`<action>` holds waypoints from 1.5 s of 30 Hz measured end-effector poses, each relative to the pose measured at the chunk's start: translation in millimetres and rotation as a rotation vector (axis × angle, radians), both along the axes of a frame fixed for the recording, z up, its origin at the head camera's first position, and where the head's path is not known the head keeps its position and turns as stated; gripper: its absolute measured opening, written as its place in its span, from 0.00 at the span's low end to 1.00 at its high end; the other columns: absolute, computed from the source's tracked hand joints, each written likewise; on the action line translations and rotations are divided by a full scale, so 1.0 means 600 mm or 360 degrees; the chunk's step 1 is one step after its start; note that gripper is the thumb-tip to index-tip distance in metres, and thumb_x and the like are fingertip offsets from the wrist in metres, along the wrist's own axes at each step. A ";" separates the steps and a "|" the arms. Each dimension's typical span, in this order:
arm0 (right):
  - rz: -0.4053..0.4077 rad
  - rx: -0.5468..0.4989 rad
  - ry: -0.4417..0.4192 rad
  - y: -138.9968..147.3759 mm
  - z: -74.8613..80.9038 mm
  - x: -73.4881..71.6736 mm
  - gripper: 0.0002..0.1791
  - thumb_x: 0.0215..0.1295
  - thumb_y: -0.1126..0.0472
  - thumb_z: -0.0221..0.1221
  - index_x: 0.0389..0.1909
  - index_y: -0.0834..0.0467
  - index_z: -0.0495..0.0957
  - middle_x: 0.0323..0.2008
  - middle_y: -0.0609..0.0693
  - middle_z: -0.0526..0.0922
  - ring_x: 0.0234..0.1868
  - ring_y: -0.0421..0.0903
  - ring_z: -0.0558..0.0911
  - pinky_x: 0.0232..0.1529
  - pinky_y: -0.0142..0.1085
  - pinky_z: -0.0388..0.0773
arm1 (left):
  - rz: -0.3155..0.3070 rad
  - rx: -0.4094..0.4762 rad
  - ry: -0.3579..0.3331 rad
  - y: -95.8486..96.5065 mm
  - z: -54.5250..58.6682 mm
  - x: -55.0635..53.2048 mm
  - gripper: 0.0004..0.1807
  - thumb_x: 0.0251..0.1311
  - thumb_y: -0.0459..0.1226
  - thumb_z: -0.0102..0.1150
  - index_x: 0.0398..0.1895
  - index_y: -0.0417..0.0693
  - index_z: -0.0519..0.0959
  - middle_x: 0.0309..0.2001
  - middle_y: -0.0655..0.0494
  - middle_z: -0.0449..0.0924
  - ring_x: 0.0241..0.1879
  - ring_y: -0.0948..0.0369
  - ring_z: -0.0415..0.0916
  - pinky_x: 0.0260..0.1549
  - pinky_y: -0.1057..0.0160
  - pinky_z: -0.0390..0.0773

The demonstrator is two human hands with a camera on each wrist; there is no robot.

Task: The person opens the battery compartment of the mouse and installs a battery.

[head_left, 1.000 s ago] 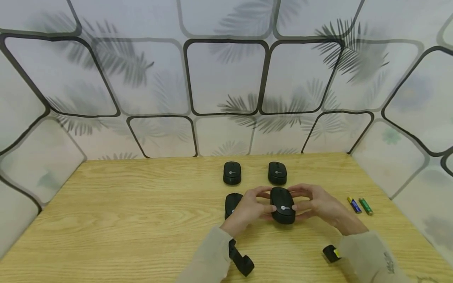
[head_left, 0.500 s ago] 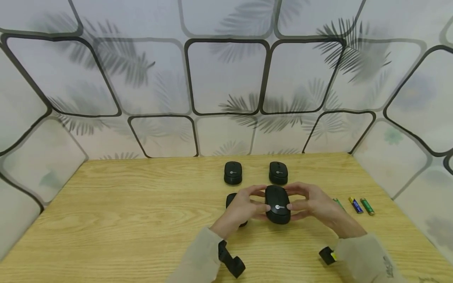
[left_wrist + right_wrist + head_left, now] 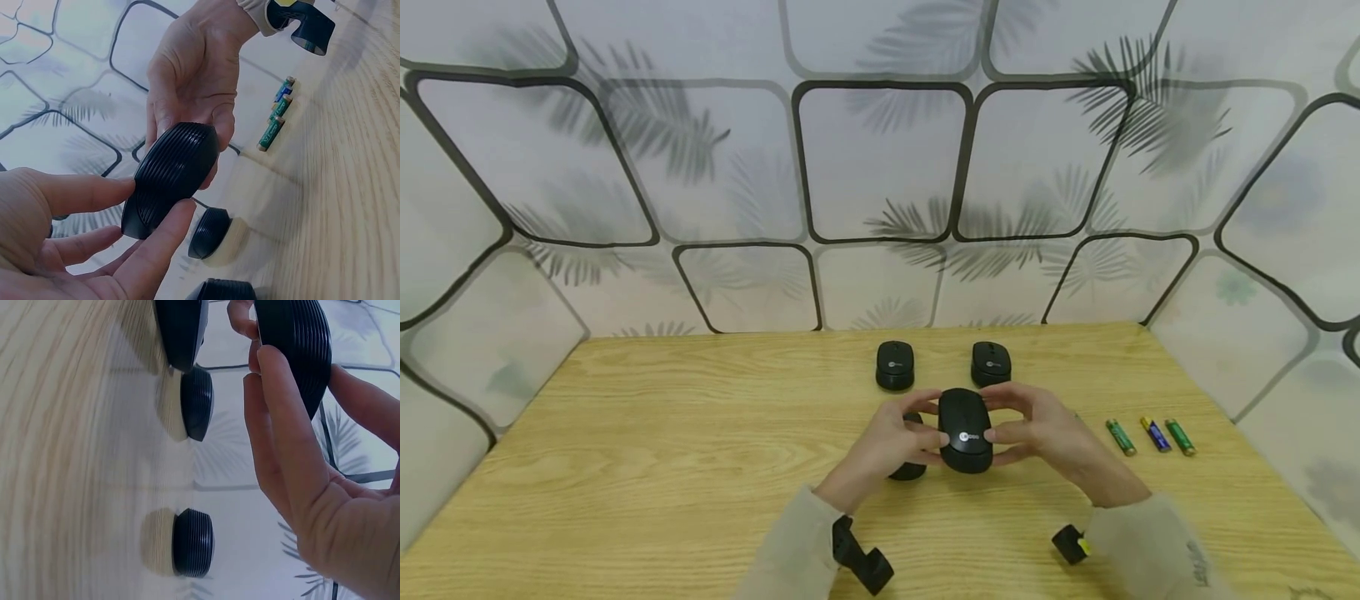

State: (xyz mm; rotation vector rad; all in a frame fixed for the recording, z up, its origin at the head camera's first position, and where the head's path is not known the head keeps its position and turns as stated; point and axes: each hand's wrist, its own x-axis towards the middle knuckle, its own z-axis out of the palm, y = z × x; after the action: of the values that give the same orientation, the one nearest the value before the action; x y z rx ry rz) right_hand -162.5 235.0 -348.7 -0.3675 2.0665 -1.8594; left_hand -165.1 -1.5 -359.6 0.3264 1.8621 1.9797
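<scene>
Between both hands, a black computer mouse point(image 3: 964, 417) is held up off the table with its logo end toward me. My left hand point(image 3: 886, 442) pinches its left side between thumb and fingers. On the opposite side my right hand point(image 3: 1037, 433) grips it the same way. The left wrist view shows the ribbed flank of this mouse point(image 3: 172, 172). Behind my left hand a second mouse point(image 3: 910, 471) sits on the table, mostly covered. Farther back stand two similar mice, one at left point(image 3: 895, 365) and another mouse point(image 3: 991, 362) at right, partly behind my right fingertips.
Right of my right hand lie a green battery point(image 3: 1121, 437), a blue and yellow battery point(image 3: 1156, 435) and another green battery point(image 3: 1180, 437). The wooden table point(image 3: 700, 450) meets a patterned backdrop point(image 3: 880, 167) at its back and sides. Black cameras point(image 3: 862, 562) are strapped to both wrists.
Both hands have moved left together with the mouse between them. The left hand now covers more of the mouse beside it, and a green battery has come into sight by the right wrist.
</scene>
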 end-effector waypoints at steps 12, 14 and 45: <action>0.0038 -0.0042 -0.0007 -0.037 0.007 0.005 0.39 0.64 0.71 0.63 0.70 0.79 0.55 0.60 0.73 0.65 0.45 0.53 0.84 0.40 0.53 0.88 | -0.0020 0.0056 0.0021 -0.041 0.004 0.009 0.36 0.61 0.22 0.61 0.74 0.35 0.63 0.60 0.39 0.71 0.45 0.53 0.82 0.43 0.52 0.88; 0.0038 -0.0047 -0.0011 -0.042 0.007 0.006 0.38 0.63 0.71 0.63 0.69 0.79 0.55 0.60 0.73 0.65 0.44 0.52 0.84 0.40 0.52 0.88 | -0.0022 0.0052 0.0030 -0.047 0.006 0.011 0.36 0.61 0.22 0.61 0.74 0.34 0.63 0.60 0.39 0.71 0.45 0.54 0.82 0.43 0.52 0.88; 0.0144 -0.0206 -0.0042 -0.093 0.002 0.030 0.36 0.63 0.72 0.63 0.67 0.80 0.57 0.58 0.69 0.68 0.43 0.54 0.86 0.39 0.52 0.88 | -0.0008 0.0125 0.0004 -0.106 0.009 0.048 0.36 0.59 0.23 0.61 0.73 0.31 0.64 0.59 0.37 0.67 0.46 0.54 0.81 0.45 0.52 0.88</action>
State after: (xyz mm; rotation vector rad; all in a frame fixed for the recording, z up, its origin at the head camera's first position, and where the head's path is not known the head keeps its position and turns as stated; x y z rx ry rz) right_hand -144.7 179.5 -347.3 -0.4586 1.8850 -1.9382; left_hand -136.2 -65.1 -354.3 0.3562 1.7868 2.0535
